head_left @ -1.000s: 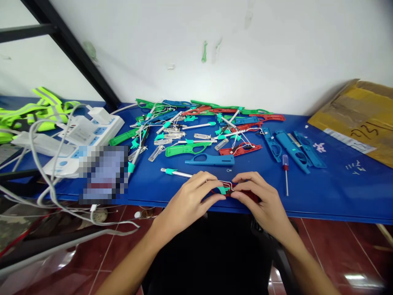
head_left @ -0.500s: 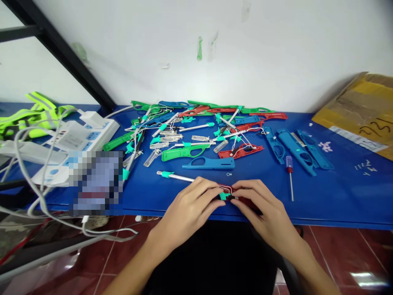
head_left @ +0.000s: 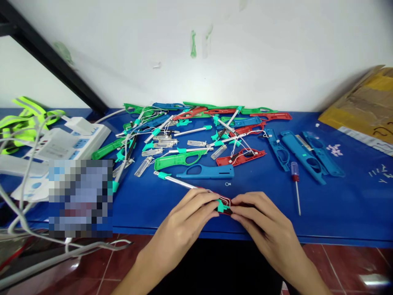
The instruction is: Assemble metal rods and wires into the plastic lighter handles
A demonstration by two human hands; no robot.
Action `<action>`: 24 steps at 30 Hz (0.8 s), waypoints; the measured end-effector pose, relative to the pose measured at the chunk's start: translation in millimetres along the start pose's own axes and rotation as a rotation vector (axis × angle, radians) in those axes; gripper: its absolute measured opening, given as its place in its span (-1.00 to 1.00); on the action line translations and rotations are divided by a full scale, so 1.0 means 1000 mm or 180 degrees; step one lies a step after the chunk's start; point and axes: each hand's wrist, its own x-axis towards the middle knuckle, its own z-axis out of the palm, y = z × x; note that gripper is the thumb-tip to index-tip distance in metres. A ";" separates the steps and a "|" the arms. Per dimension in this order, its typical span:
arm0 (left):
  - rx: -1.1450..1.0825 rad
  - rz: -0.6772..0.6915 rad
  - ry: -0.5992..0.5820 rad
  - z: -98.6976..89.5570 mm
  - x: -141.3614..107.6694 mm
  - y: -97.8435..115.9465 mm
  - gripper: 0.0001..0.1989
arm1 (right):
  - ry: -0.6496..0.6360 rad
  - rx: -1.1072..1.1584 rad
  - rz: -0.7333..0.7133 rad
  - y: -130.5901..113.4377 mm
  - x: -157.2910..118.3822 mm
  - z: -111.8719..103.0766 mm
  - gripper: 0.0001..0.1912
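Near the table's front edge, my left hand (head_left: 186, 223) and my right hand (head_left: 268, 223) pinch a partly open red stick lighter (head_left: 226, 200) from its two sides. Between my fingertips show its turquoise trigger (head_left: 222, 207), white wires and a small black part. The lighter's silver tube (head_left: 181, 181) sticks out to the left past my left hand and ends in a turquoise tip. My fingers cover most of the red shell. Just beyond lie a blue lighter shell (head_left: 208, 171) and a tiny pale ring-like piece (head_left: 227, 184).
Lighter shells, tubes, wires and clear fuel tanks (head_left: 143, 166) pile up towards the wall. Blue shells (head_left: 302, 155) and a screwdriver (head_left: 295, 180) lie on the right, before a taped cardboard box (head_left: 362, 110). A power strip (head_left: 92, 143), cables and a blurred-out object (head_left: 81, 198) occupy the left.
The camera view has shifted, so the table's near items sit slightly lower. My fingers have moved slightly on the red lighter, and both hands still hold it.
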 end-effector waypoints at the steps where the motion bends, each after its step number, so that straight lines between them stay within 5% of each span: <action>1: -0.0029 -0.0023 -0.0042 -0.001 -0.001 0.000 -0.55 | -0.0003 0.0005 0.0011 0.000 0.000 0.000 -0.87; 24: 0.0436 -0.0307 0.0249 -0.005 0.017 -0.006 -0.90 | 0.0109 -0.0595 -0.0127 0.004 -0.006 0.007 -0.78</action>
